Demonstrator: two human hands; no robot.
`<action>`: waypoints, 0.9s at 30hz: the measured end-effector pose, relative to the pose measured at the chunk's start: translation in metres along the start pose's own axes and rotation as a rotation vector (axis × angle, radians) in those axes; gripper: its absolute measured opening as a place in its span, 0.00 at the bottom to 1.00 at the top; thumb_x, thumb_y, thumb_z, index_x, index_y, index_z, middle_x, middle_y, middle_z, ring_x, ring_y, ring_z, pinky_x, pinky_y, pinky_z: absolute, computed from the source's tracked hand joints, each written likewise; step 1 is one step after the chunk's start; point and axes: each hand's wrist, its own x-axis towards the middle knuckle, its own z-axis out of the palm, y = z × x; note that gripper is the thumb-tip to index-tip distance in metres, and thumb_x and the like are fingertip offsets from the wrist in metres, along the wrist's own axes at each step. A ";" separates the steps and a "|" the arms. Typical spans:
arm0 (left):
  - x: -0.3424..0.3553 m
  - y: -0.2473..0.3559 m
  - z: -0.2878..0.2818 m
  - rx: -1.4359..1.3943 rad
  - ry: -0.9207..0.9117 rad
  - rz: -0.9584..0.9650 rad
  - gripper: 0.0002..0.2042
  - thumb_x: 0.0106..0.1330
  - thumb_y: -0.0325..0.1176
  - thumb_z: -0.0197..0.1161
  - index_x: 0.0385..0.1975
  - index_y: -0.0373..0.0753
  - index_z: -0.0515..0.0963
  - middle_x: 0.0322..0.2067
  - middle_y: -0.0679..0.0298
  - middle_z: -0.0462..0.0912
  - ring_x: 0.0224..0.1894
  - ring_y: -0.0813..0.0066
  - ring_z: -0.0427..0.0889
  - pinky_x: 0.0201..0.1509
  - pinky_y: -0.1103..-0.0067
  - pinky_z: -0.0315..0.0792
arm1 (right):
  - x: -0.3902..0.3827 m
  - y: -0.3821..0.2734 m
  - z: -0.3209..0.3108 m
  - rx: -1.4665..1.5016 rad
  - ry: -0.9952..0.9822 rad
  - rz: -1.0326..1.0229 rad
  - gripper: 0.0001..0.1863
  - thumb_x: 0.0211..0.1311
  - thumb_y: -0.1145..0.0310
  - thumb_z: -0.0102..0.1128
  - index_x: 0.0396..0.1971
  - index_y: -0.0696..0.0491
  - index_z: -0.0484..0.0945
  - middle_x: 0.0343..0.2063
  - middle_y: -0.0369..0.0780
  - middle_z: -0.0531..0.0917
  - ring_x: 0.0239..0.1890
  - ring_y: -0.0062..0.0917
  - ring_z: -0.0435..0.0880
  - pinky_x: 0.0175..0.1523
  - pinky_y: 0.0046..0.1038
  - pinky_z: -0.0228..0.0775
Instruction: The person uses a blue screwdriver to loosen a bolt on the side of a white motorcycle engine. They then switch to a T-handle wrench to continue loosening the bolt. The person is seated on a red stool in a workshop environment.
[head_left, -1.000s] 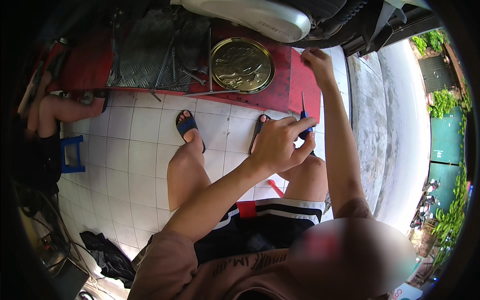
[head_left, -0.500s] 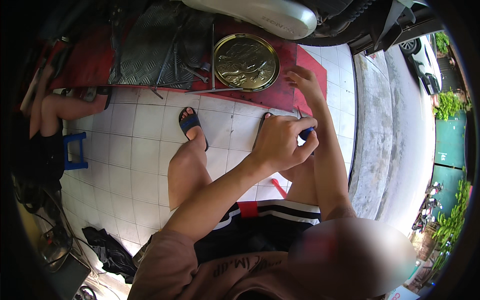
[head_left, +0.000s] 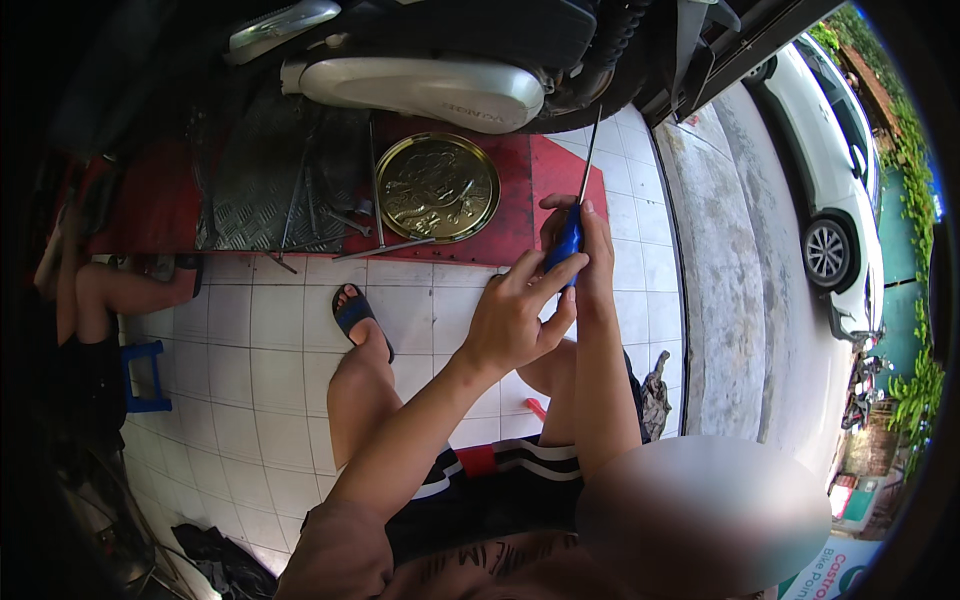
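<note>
A screwdriver with a blue handle and a long thin metal shaft points up and away, its tip near the underside of the motorbike. Around the upper part of the handle, my right hand is closed, fingertips showing on either side. My left hand grips the handle's lower end between thumb and fingers. Whether the tip touches any part of the bike cannot be made out. Left of my hands, a round gold embossed tray lies on the red bench.
Several wrenches and rods lie on the bench's metal tread plate. At far left are another person's leg and a blue stool. A crumpled cloth lies right of my leg. Outside stands a white car.
My right hand, earlier empty and apart, has closed on the screwdriver, which my left hand held. The screwdriver now points up toward the motorbike. The view has tilted, showing more of the bike.
</note>
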 end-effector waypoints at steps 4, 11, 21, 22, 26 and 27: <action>0.004 0.006 0.006 0.034 -0.043 0.025 0.19 0.62 0.27 0.59 0.54 0.41 0.76 0.38 0.51 0.76 0.31 0.59 0.80 0.33 0.70 0.76 | -0.001 -0.017 0.008 -0.011 -0.011 -0.094 0.29 0.71 0.55 0.40 0.61 0.62 0.65 0.19 0.34 0.70 0.22 0.15 0.66 0.25 0.18 0.57; 0.013 -0.003 0.017 -0.007 0.065 0.131 0.20 0.62 0.24 0.59 0.56 0.40 0.74 0.37 0.52 0.75 0.29 0.61 0.78 0.31 0.71 0.75 | 0.003 -0.037 0.005 -0.083 -0.059 -0.211 0.31 0.69 0.63 0.46 0.68 0.60 0.56 0.28 0.33 0.73 0.30 0.15 0.67 0.36 0.16 0.60; 0.021 -0.007 0.013 -0.023 0.055 0.053 0.20 0.63 0.24 0.60 0.57 0.40 0.74 0.34 0.54 0.75 0.25 0.66 0.75 0.26 0.73 0.71 | 0.021 -0.045 0.002 -0.311 -0.060 -0.223 0.28 0.69 0.67 0.49 0.67 0.61 0.60 0.51 0.34 0.75 0.39 0.12 0.68 0.45 0.15 0.63; 0.021 -0.007 0.014 -0.030 0.060 0.055 0.20 0.63 0.24 0.60 0.57 0.40 0.74 0.34 0.55 0.75 0.25 0.66 0.75 0.26 0.73 0.71 | 0.022 -0.045 0.002 -0.321 -0.060 -0.216 0.28 0.69 0.67 0.49 0.66 0.61 0.61 0.51 0.34 0.75 0.39 0.12 0.68 0.45 0.15 0.63; 0.023 -0.009 0.017 -0.052 0.092 0.069 0.20 0.64 0.24 0.59 0.57 0.39 0.74 0.34 0.55 0.75 0.27 0.67 0.76 0.26 0.74 0.71 | 0.026 -0.040 0.002 -0.302 -0.028 -0.238 0.28 0.69 0.67 0.49 0.66 0.60 0.62 0.44 0.33 0.73 0.37 0.13 0.68 0.42 0.16 0.62; 0.024 -0.009 0.019 -0.059 0.103 0.074 0.20 0.64 0.24 0.59 0.57 0.39 0.74 0.35 0.55 0.75 0.27 0.67 0.76 0.26 0.75 0.71 | 0.028 -0.040 0.002 -0.325 -0.014 -0.251 0.28 0.68 0.66 0.49 0.66 0.58 0.62 0.38 0.32 0.72 0.34 0.13 0.68 0.39 0.16 0.62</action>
